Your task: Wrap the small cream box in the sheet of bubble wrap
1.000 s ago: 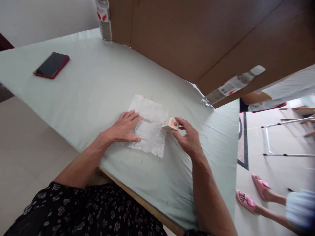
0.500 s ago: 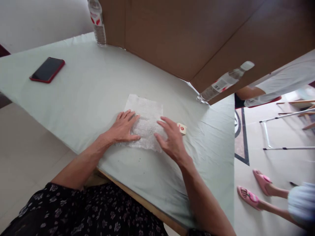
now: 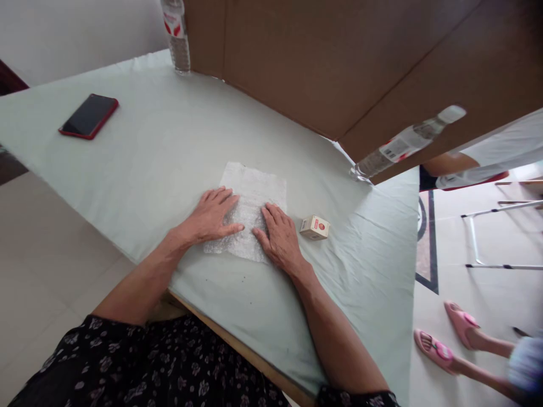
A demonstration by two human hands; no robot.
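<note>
A sheet of bubble wrap [image 3: 246,226] lies spread flat on the cloth-covered table [image 3: 169,147]. My left hand [image 3: 214,215] rests open on its left side, thumb pointing to the right. On the right side of the sheet lies my right hand [image 3: 280,234], also open and palm down, its fingers pointing away from me. Just right of that hand sits a small cream box [image 3: 314,227] with a red mark, not touched by either hand.
A phone in a red case [image 3: 89,116] lies at the far left. Two plastic bottles, one upright [image 3: 177,39] and one seen slanted [image 3: 407,141], stand by a large cardboard panel [image 3: 297,68]. People sit or stand at the right, near a metal frame [image 3: 475,240].
My right hand has moved left onto the bubble wrap and lies flatter, uncovering the small box. My left hand stays almost where it was. The whole view has shifted slightly.
</note>
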